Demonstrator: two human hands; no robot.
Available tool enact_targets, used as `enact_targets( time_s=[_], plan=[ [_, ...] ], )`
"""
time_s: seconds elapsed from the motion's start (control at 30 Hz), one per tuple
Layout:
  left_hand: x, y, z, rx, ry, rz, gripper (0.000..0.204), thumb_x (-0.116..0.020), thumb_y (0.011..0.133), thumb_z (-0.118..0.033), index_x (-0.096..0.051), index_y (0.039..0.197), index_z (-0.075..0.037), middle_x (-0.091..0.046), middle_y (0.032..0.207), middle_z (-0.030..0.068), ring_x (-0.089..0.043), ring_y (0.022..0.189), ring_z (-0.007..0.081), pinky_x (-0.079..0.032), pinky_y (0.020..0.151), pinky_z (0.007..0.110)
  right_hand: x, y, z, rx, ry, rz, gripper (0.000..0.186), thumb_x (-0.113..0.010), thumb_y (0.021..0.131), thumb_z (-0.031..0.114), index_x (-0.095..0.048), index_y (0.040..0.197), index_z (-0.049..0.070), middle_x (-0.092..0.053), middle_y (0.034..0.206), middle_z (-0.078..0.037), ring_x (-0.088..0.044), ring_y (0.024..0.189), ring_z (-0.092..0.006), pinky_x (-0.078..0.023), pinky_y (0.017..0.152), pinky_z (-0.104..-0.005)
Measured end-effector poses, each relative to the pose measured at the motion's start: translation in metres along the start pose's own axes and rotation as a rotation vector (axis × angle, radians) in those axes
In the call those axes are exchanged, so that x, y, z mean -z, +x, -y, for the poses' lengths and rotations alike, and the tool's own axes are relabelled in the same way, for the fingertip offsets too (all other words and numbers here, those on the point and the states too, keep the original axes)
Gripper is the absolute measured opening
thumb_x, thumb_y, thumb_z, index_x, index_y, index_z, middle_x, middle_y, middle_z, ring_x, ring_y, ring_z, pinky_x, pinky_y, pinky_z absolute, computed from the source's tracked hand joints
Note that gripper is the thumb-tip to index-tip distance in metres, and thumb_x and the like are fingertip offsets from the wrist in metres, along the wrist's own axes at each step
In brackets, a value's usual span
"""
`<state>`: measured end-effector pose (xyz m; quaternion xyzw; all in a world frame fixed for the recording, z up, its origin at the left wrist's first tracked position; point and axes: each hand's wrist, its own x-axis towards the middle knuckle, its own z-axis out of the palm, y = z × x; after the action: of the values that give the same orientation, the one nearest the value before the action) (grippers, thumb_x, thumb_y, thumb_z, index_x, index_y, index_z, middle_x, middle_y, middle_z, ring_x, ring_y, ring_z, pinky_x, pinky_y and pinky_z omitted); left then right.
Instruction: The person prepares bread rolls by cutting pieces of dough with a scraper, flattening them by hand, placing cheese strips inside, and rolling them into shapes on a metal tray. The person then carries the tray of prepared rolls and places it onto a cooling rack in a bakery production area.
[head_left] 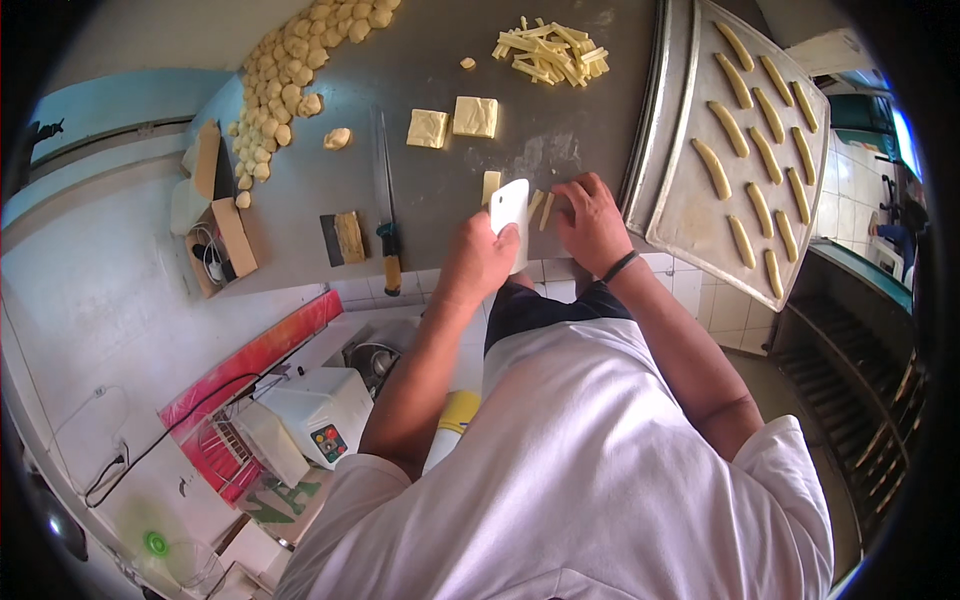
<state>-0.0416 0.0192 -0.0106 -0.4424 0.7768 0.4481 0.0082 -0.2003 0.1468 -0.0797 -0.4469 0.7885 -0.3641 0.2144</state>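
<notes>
My left hand [478, 262] is closed around a white plastic scraper [512, 203], held upright at the near edge of the grey metal table. Just beyond the scraper lies a small pale-yellow piece [491, 186] that looks like cheese. Beside the blade are a few cut cheese strips [547, 210]. My right hand [594, 226] rests on the table right of these strips, its fingers bent and partly apart, with nothing visible in them. Farther off sit two cheese blocks, one left [428, 128] and one right [475, 117]. Behind them is a heap of cheese sticks [552, 54].
Many dough balls [290, 75] cover the far left. A long knife [384, 170] lies left, near a small wrapped brown block [348, 238]. A metal tray [680, 190] with rows of dough rolls [758, 145] stands at right. A cardboard box [228, 235] sits at the left edge.
</notes>
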Motion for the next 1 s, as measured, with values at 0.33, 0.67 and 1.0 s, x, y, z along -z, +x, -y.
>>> enact_targets(
  time_s=[0.33, 0.67, 1.0],
  plan=[
    [0.003, 0.0, -0.013, -0.079, 0.28, -0.051, 0.024, -0.066, 0.09, -0.02, -0.07, 0.101, 0.002, -0.073, 0.089, 0.0258, -0.071, 0.086, 0.0464, -0.057, 0.079, 0.053, -0.007, 0.003, 0.013, 0.052, -0.073, -0.062, 0.033, -0.07, 0.085, 0.016, -0.07, 0.118, 0.009, -0.062, 0.114, -0.016, -0.06, 0.111, -0.0386, -0.052, 0.097, -0.0466],
    [0.002, -0.003, -0.012, -0.129, 0.349, -0.004, 0.021, -0.067, 0.089, -0.018, -0.07, 0.097, 0.001, -0.072, 0.09, 0.0239, -0.072, 0.085, 0.044, -0.058, 0.078, 0.054, -0.015, 0.014, 0.013, 0.052, -0.137, -0.064, 0.028, -0.079, 0.08, 0.024, -0.075, 0.107, 0.015, -0.063, 0.115, -0.012, -0.061, 0.111, -0.0341, -0.051, 0.095, -0.0461],
    [-0.001, 0.004, -0.014, -0.099, 0.353, 0.004, 0.021, -0.066, 0.09, -0.018, -0.068, 0.097, 0.002, -0.072, 0.089, 0.0261, -0.07, 0.087, 0.047, -0.056, 0.079, 0.055, -0.016, 0.012, 0.012, 0.043, -0.147, -0.077, 0.031, -0.081, 0.079, 0.025, -0.074, 0.108, 0.016, -0.062, 0.118, -0.011, -0.059, 0.114, -0.0337, -0.05, 0.097, -0.0459]
  ],
)
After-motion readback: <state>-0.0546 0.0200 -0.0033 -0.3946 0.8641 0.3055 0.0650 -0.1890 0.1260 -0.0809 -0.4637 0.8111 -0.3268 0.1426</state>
